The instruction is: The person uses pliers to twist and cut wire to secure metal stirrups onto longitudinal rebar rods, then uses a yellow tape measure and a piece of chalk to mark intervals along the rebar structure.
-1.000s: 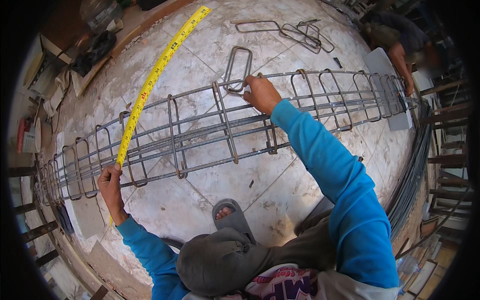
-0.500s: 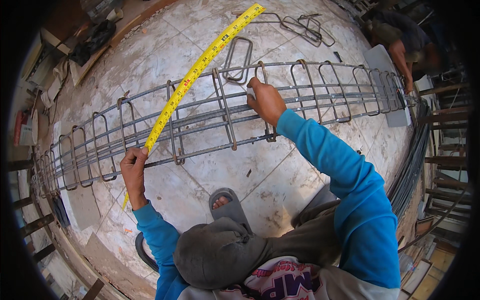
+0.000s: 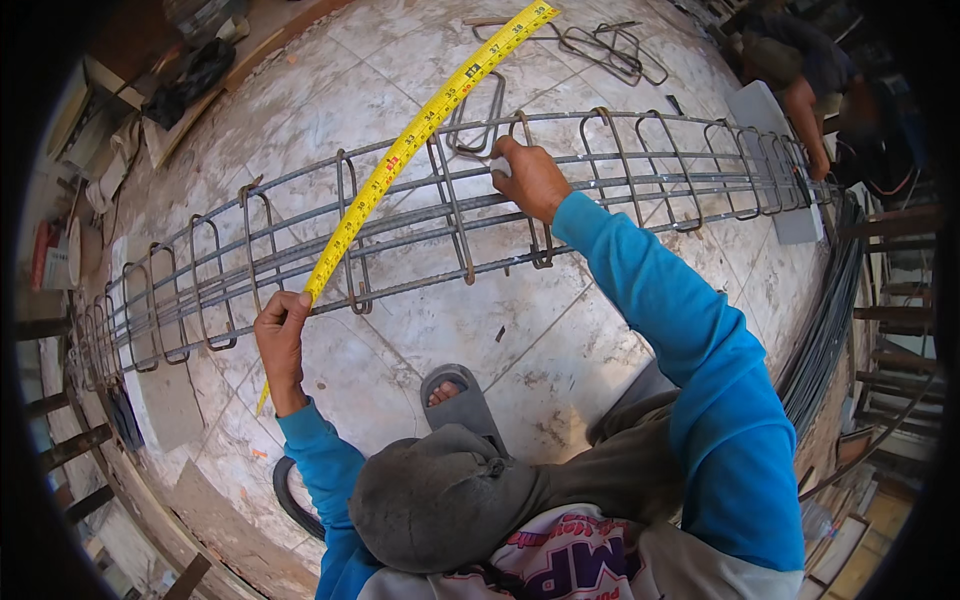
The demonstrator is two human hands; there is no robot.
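A long cage of steel reinforcing bars (image 3: 410, 207) with bent-wire stirrups spans the view from left to right. My left hand (image 3: 283, 345) pinches a yellow tape measure (image 3: 402, 150) at the cage's near bar. Its blade slants up and away across the bars, its far end sticking out past them, while a short tail hangs below the hand. My right hand (image 3: 535, 182) is closed at a stirrup (image 3: 540, 245) right of the middle, with thumb and forefinger at its upper part; the palm hides some of the contact.
Loose stirrups (image 3: 612, 52) lie on the tiled floor beyond the cage. Pale blocks (image 3: 165, 400) sit under its ends. At the far right a co-worker's arm (image 3: 805, 120) reaches to the cage. A bundle of bars (image 3: 825, 330) runs along the right. My sandalled foot (image 3: 455, 400) stands near the cage.
My left hand and the tape have shifted slightly right, and the blade's far end has swung right. My right hand stays at the same stirrup. The view has tilted a little.
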